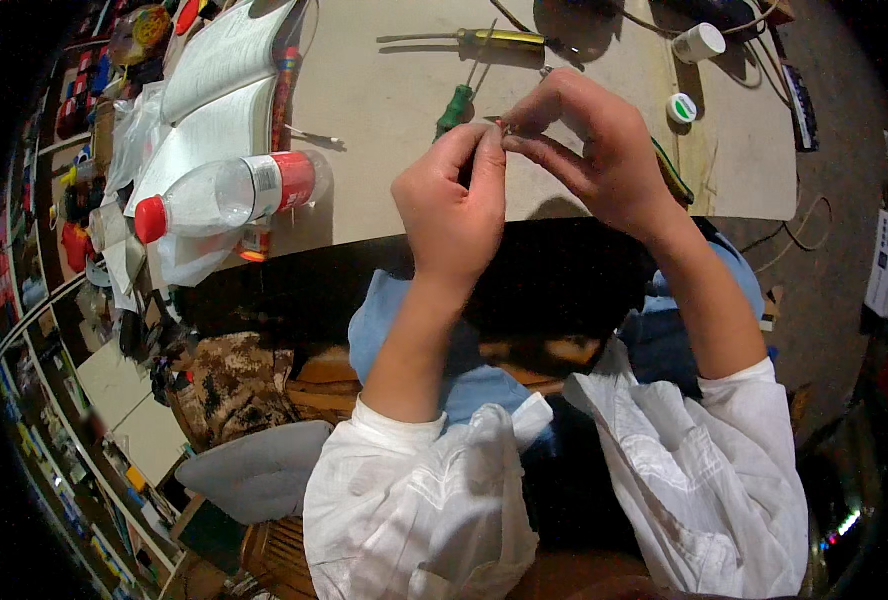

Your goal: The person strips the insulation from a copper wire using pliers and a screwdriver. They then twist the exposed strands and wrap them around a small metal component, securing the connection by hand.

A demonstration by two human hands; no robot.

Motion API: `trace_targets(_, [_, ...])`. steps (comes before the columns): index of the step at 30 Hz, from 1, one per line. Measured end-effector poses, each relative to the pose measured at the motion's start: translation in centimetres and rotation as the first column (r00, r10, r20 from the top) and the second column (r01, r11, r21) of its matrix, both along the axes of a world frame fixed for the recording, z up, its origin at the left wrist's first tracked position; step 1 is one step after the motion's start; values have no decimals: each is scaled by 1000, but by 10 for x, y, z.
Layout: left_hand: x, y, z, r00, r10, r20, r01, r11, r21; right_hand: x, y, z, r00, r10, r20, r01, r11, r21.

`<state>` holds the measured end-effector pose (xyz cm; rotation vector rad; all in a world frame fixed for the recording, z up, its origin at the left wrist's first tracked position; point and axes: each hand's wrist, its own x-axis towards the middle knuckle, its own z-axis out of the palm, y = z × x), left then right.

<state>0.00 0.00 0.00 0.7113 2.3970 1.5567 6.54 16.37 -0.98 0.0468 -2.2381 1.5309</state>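
Over the near part of the table, my left hand (451, 195) and my right hand (594, 140) meet at their fingertips. Between them is a small metallic piece (505, 126), too small and too covered by the fingers to name. Thumb and forefinger of the left are pinched on it, and the right pinches at the same spot. Just beyond the left fingertips lies a screwdriver with a green handle (456, 106). Farther off rests a larger screwdriver with a yellow handle (504, 39).
A clear bottle with a red cap (229, 192) lies on its side at the left, beside an open book (222, 85). At the right are a white container (699, 43) and a white lid with a green centre (681, 108). Cables (754, 50) run along the far right.
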Motion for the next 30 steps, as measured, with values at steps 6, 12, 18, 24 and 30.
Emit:
trace_targets(6, [-5,3,-8,993,-105,-54,111,985,133,1,0,1,999,36,15,-32,973,-230])
trace_targets(12, [-16,-5,-10,933,-198,-299,196,980,-37,0,10,7,993,118,3,-117,990,-80])
trace_targets(18, [-11,-1,-4,952,-161,-261,158,987,-31,0,19,-1,990,141,-27,-139,989,57])
trace_targets(24, [-18,-3,-10,813,-200,-547,127,977,-168,2,9,5,998,48,47,-48,999,-5])
trace_targets(30, [-18,-2,-11,848,-139,-512,95,989,-111,2,10,2,998,10,62,-13,999,45])
